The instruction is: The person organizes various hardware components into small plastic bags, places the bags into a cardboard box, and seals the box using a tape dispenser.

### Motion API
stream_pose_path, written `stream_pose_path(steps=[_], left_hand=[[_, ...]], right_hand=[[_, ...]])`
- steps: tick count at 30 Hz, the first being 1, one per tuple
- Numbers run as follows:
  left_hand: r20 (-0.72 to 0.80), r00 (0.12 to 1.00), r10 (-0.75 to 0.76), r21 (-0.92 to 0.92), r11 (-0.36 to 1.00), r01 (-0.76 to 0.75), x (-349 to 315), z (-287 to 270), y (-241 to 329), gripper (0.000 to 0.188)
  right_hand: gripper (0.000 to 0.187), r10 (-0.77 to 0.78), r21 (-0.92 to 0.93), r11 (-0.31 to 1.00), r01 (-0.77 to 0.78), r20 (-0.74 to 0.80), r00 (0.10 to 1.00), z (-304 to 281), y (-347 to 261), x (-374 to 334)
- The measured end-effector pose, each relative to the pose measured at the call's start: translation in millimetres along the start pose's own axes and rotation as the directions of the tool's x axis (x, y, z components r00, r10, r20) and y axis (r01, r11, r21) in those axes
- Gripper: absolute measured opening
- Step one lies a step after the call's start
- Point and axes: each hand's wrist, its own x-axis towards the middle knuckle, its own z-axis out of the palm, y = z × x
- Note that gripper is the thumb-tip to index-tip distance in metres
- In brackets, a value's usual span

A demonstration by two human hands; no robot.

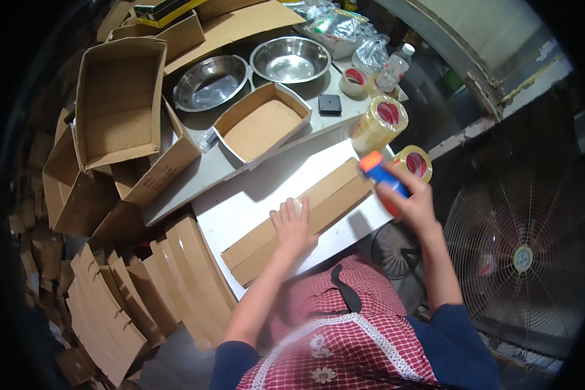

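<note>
A long, flat cardboard box (335, 196) lies slantwise on the white tabletop in front of me. My left hand (294, 227) rests on its middle with the fingers spread, pressing on the top. A small whitish patch shows by the fingertips; I cannot make out what it is. Over the box's right end, my right hand (413, 200) is closed around a blue and orange tape dispenser (385, 177), slightly blurred. Whether the dispenser touches the cardboard, I cannot tell.
Tape rolls (378, 123) stand at the table's far right, near a plastic bottle (396, 66). Farther back are two steel bowls (290, 60) and an open cardboard tray (261, 127). Cardboard boxes (120, 104) crowd the left; a large fan (521, 259) stands right.
</note>
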Motion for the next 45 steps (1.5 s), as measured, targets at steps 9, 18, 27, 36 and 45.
stream_pose_path(steps=[9,18,27,36,45], left_hand=[[0.023,0.999,0.044,-0.094,0.995,-0.042,-35.8,-16.4,24.3,0.117],[-0.390,0.582,-0.714,-0.306,0.696,0.649,-170.6,25.3,51.5,0.073],[-0.095,-0.093,-0.991,-0.992,0.086,0.092,-178.8,59.7,55.7,0.055],[0.104,-0.302,-0.948,-0.957,-0.013,-0.290,-162.0,26.2,47.0,0.036],[0.203,-0.343,-0.917,-0.977,-0.170,-0.126,-163.0,47.0,18.2,0.015]], right_hand=[[0.035,-0.463,-0.662,0.627,0.411,0.108,0.880,-23.9,66.0,142.1],[0.064,-0.623,-0.372,0.688,0.623,0.136,0.770,15.5,4.2,122.2],[0.049,-0.755,0.557,0.619,0.554,0.616,0.224,271.4,27.7,31.9],[0.057,-0.664,0.663,0.742,0.101,0.747,-0.029,356.0,-54.6,-21.2],[0.048,-0.417,0.471,0.799,0.375,0.882,-0.219,384.4,-65.4,-21.8]])
